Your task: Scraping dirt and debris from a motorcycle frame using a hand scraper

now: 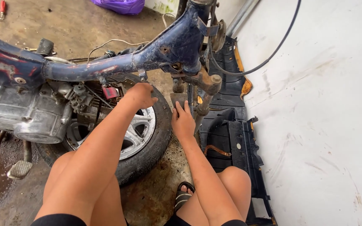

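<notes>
Head view: we see the blue, scuffed, rust-flecked motorcycle frame [118, 62] above a wheel [145, 134] lying on the floor. Our left hand [141, 95] curls loosely against the frame tube; our right hand [183, 121], fingers extended, presses the rusty fork bracket [179, 98].

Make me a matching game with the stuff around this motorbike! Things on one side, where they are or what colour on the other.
Things:
1. motorbike frame
2. wheel
3. plastic bag
4. foot peg

Places or colours:
A. purple, on the floor at the top
B. lying flat on the floor under the left hand
C. blue with scraped, rusty patches
D. low on the left, below the silver engine

Pairs: 1-C, 2-B, 3-A, 4-D
</notes>
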